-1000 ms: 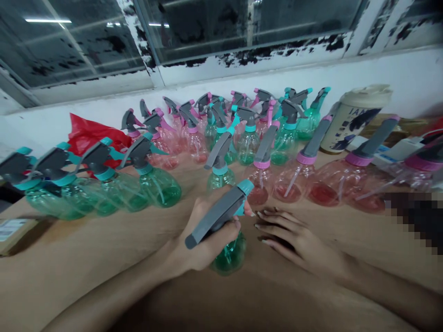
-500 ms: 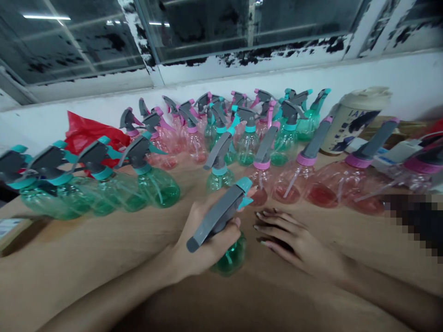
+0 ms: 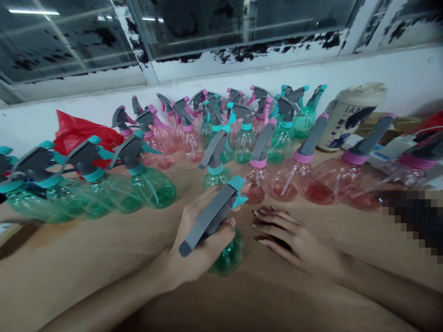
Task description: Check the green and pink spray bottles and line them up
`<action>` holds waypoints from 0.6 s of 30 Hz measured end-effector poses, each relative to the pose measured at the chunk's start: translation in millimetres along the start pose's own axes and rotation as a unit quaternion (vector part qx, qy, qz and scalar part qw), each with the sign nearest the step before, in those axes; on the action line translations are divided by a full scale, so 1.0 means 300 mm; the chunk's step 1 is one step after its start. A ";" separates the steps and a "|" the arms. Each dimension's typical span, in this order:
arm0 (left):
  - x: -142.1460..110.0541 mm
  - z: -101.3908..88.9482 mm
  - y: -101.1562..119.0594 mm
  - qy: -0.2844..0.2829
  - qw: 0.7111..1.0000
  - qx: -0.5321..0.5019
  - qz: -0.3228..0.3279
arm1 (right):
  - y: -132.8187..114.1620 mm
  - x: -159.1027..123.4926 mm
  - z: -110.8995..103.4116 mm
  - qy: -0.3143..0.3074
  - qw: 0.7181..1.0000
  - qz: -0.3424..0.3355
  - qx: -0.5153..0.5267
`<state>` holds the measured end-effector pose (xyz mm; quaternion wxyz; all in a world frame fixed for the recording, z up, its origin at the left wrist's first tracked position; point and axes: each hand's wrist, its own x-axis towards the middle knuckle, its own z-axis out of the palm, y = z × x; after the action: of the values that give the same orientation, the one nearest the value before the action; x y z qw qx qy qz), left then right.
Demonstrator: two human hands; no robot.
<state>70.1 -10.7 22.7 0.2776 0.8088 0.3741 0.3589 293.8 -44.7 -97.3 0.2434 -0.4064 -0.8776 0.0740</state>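
My left hand (image 3: 197, 240) is wrapped around the neck of a green spray bottle (image 3: 230, 256), just below its grey and teal trigger head. Green liquid shows in the base of this bottle, and my fingers hide its collar. To its right, my right hand (image 3: 289, 233) rests palm down on the wooden table (image 3: 114, 263), fingers stretched out and holding nothing. Just beyond my left hand stands another green spray bottle (image 3: 216, 175). A pink spray bottle (image 3: 255, 182) is beside that one, past the fingertips of my right hand.
A row of green spray bottles (image 3: 154, 186) stands at the left, and pink ones (image 3: 320, 184) line the right. Several mixed bottles crowd the back by the wall. A red plastic bag (image 3: 83, 133) lies at the back left; a large printed cup (image 3: 349, 117) stands at the back right.
The whole view has shifted slightly, so things sit a little further left. Both hands keep their poses, the left still around the green spray bottle. A blurred shape now appears at the far left edge.
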 end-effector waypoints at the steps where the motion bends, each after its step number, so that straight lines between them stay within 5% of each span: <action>1: 0.000 0.000 0.001 0.001 1.000 -0.003 -0.003 | -0.001 0.000 -0.001 0.000 1.000 0.001 0.000; 12: -0.010 0.003 0.002 -0.001 0.999 -0.023 -0.047 | -0.007 0.003 -0.008 0.011 1.000 0.003 0.009; 18: -0.008 -0.007 0.000 0.016 1.000 0.027 -0.002 | -0.008 0.002 -0.007 0.002 1.000 0.004 0.004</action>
<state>67.5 -12.3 23.0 0.2502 0.8096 0.3897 0.3606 292.9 -46.0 -94.6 0.2463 -0.4087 -0.8753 0.0779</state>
